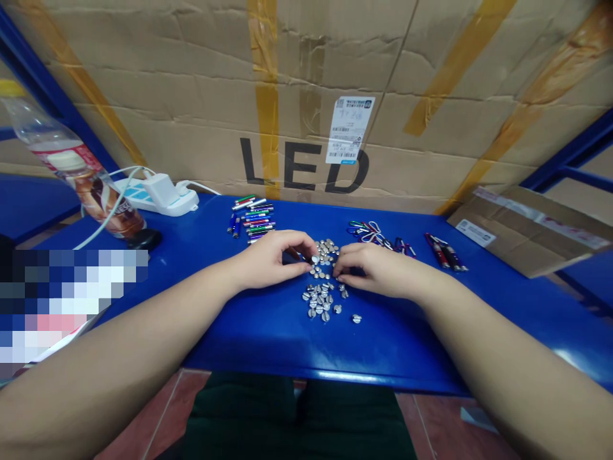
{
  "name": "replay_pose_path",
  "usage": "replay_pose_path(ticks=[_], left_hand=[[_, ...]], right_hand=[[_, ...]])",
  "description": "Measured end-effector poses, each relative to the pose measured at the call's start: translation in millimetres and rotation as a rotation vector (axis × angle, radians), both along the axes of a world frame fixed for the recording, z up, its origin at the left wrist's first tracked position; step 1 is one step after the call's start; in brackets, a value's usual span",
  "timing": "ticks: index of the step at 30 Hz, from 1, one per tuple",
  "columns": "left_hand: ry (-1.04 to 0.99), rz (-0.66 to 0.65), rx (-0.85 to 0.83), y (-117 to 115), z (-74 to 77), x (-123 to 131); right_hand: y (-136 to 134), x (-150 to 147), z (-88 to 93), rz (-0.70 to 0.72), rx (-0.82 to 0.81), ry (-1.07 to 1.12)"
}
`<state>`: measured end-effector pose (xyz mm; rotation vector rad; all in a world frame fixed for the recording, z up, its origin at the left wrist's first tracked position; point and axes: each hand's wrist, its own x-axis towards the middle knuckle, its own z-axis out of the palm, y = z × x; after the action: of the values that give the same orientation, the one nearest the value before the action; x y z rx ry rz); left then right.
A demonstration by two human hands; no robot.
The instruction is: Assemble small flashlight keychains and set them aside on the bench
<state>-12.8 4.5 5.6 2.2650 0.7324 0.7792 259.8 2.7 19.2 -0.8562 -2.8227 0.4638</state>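
A loose heap of small silver slotted screws [322, 291] lies in the middle of the blue table [282, 345]. My left hand [272, 260] rests at the heap's left side, its curled fingertips beside a single screw [315, 259]. My right hand [368, 269] lies at the heap's right side, with its fingertips among the upper screws. Whether either hand holds a screw is hidden by the fingers.
Behind the screws lie short coloured metal tubes [251, 219], carabiner clips [371, 234] and dark red tubes [444, 252]. A plastic bottle [71, 167] and a white power strip [158, 197] stand at back left. Cardboard [306, 83] rises behind the table.
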Motion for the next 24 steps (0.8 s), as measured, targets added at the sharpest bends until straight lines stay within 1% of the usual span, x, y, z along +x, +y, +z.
replay_pose_path(ticks=[4, 8, 12, 15, 20, 22, 24], left_hand=[[0.012, 0.012, -0.015, 0.0, -0.5, -0.4], [0.02, 0.018, -0.023, -0.8, 0.8, 0.6], [0.021, 0.018, -0.023, -1.7, 1.9, 2.2], [0.02, 0.019, -0.024, -1.7, 1.7, 2.5], [0.02, 0.022, -0.029, -1.2, 1.7, 2.0], [0.018, 0.017, -0.036, -1.1, 2.1, 2.3], [0.017, 0.012, -0.034, -1.1, 2.5, 3.0]], right_hand=[[-1.1, 3.2, 4.6, -0.064, 0.005, -0.068], [-4.3, 5.4, 9.5, -0.17, -0.056, -0.149], [-8.5, 3.5, 13.3, -0.225, -0.102, -0.243], [-9.6, 3.6, 14.5, -0.216, -0.094, -0.219], [-9.7, 8.6, 14.4, -0.13, -0.009, -0.091], [-10.8, 8.9, 14.1, -0.145, -0.018, -0.079], [-12.2, 7.4, 13.9, -0.188, -0.028, -0.124]])
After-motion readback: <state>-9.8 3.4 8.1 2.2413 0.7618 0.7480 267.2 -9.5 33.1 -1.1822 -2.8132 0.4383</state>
